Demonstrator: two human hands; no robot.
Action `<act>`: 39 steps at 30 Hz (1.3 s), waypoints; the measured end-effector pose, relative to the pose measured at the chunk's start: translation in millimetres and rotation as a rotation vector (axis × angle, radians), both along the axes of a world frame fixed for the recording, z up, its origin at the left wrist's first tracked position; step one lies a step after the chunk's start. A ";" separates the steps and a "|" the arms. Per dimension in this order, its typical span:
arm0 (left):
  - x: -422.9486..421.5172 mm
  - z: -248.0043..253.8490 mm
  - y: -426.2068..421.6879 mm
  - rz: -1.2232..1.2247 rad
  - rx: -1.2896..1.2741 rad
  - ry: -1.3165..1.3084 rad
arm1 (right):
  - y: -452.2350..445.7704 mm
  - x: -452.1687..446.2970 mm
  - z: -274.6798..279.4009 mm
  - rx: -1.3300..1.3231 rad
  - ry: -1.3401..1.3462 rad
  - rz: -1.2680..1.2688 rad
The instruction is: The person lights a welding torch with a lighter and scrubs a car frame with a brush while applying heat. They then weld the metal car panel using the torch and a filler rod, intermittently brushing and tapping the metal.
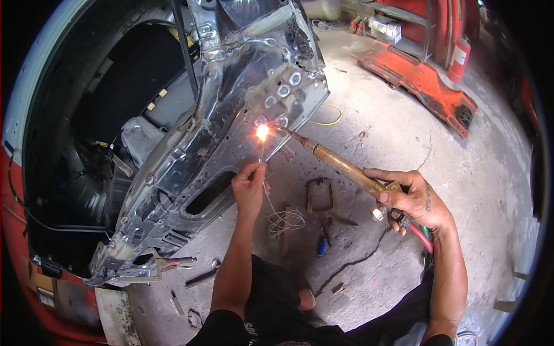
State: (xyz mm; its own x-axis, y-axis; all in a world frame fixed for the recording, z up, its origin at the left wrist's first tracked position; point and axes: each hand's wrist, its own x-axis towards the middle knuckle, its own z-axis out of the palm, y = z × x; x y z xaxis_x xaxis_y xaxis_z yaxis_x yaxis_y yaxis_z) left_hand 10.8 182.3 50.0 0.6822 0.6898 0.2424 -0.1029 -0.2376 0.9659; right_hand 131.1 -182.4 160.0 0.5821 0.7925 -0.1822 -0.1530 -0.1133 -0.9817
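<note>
My right hand (412, 199) is wrapped round a brass gas welding torch (340, 165), whose tip points left at the car body. A bright orange-white glow (262, 132) burns on the bare metal panel (242, 135) in front of the tip and hides the metal under it. Just below the glow, my left hand (249, 183) pinches a thin filler wire (264, 151) that reaches up to it. The rest of the wire hangs beneath that hand in a loose coil (286, 221). Red and green hoses (420, 235) run from the torch's rear end.
On the concrete floor lie a metal clamp-like frame (320, 195), a blue-handled tool (321, 247) and metal scraps. Locking pliers (173, 262) grip the panel's lower edge. A red creeper (415, 83) and a fire extinguisher (459, 59) are at the upper right.
</note>
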 end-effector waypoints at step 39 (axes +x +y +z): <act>-1.3 2.9 -0.8 0.013 0.005 0.009 | 1.2 -1.4 -0.6 0.007 0.006 0.008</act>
